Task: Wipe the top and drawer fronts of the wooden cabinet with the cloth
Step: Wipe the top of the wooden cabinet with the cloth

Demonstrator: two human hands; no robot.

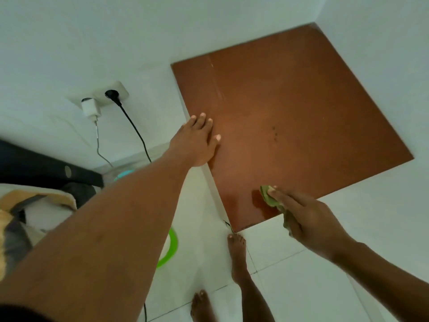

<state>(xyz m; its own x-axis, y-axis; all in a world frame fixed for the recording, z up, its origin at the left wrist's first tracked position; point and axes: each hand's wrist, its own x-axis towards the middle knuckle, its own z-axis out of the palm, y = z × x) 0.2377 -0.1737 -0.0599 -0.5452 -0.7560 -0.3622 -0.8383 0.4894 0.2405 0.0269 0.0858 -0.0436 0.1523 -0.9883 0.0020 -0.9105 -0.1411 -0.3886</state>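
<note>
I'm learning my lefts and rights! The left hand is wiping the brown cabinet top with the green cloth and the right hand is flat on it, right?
Swapped. In the head view, the right hand wipes the cabinet top with the green cloth; the left hand lies flat.

home rm, wall socket (pixel 109 94) w/ charger (pixel 91 110), tiled floor (pixel 290 275)

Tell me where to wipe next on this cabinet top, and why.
Probably sweep the cloth away from you toward the dark specks. The right hand presses it at the near corner of the cabinet top, where a wet sheen shows; the left hand lies flat on the left edge.
</note>
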